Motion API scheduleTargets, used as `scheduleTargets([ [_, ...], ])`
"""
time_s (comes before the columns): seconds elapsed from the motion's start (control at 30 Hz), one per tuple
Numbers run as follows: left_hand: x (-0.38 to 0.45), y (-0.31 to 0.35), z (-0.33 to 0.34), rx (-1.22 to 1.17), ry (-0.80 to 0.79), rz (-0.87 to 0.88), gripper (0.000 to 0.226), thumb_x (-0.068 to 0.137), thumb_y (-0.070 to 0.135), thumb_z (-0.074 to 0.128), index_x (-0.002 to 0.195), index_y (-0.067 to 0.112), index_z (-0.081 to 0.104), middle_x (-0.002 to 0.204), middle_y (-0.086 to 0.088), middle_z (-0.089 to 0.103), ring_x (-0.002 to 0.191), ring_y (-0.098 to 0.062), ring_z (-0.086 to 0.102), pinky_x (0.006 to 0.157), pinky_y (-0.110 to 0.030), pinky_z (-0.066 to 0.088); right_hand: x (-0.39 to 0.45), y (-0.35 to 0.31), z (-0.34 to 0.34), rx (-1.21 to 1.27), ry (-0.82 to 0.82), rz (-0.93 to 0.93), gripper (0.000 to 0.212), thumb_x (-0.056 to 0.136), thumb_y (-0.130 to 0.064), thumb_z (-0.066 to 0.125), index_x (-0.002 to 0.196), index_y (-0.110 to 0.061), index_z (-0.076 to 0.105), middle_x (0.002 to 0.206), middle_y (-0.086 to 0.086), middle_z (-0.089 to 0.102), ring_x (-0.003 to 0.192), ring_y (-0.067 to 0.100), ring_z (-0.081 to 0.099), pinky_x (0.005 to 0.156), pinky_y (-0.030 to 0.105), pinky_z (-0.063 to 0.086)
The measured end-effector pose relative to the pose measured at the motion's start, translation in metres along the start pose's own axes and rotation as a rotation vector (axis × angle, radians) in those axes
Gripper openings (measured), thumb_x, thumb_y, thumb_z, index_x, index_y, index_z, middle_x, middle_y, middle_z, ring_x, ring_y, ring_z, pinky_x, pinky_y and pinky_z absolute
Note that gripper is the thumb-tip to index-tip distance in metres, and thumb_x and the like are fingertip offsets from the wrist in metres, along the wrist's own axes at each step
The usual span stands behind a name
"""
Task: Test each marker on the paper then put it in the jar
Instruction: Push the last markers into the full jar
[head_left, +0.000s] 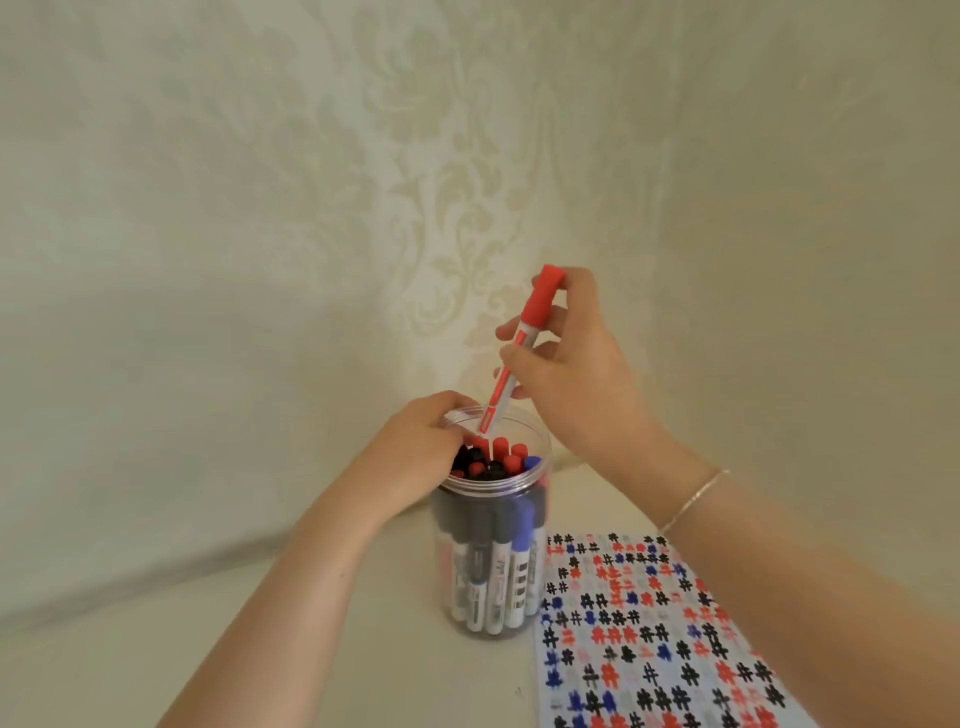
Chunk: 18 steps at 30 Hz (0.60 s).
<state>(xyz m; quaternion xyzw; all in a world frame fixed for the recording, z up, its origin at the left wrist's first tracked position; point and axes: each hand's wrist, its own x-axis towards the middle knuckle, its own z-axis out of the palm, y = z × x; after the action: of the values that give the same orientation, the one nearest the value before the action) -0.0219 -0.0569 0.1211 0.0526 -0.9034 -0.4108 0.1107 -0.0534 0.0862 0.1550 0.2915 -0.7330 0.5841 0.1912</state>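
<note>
A sheet of paper crowded with black, red and blue hash marks lies beside a clear jar of markers, their labels unreadable. The left hand curls over the jar's rim; the right hand grips a capped red marker, tilted, its lower end at the mouth.

A capped red marker with a clear barrel stood out above a clear plastic jar packed with red, black and blue caps. The white paper sheet carried rows of black, red and blue hash marks. Cream damask-patterned wallpaper lay behind.
</note>
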Motion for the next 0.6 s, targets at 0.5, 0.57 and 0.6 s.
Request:
scheduleTargets([
  [0.5,-0.049,0.016,-0.015,0.322,-0.185,0.184,0.043,0.099,0.023,0.044,0.14,0.032,0.033,0.131,0.008,0.055,0.115,-0.008,0.055,0.098,-0.026,0.044,-0.05,0.009,-0.022,-0.049,-0.023,-0.42,0.061,0.083,-0.005,0.062,0.128,-0.035,0.035,0.089,0.004,0.061,0.089,0.01,0.065,0.071,0.019,0.055],
  [0.57,-0.053,0.019,-0.016,0.362,-0.199,0.182,0.043,0.098,0.026,0.046,0.139,0.031,0.034,0.133,0.007,0.055,0.117,-0.009,0.054,0.1,-0.028,0.043,-0.055,0.008,-0.025,0.006,-0.009,-0.417,0.059,0.083,-0.003,0.063,0.126,-0.033,0.038,0.087,0.002,0.061,0.089,0.014,0.066,0.071,0.021,0.055],
  [0.6,-0.056,0.02,-0.016,0.379,-0.214,0.176,0.042,0.098,0.027,0.045,0.139,0.031,0.035,0.133,0.006,0.055,0.117,-0.01,0.054,0.099,-0.029,0.043,-0.057,0.008,-0.026,0.051,0.002,-0.399,0.059,0.082,-0.002,0.063,0.125,-0.033,0.038,0.085,-0.001,0.061,0.088,0.016,0.066,0.071,0.022,0.055],
])
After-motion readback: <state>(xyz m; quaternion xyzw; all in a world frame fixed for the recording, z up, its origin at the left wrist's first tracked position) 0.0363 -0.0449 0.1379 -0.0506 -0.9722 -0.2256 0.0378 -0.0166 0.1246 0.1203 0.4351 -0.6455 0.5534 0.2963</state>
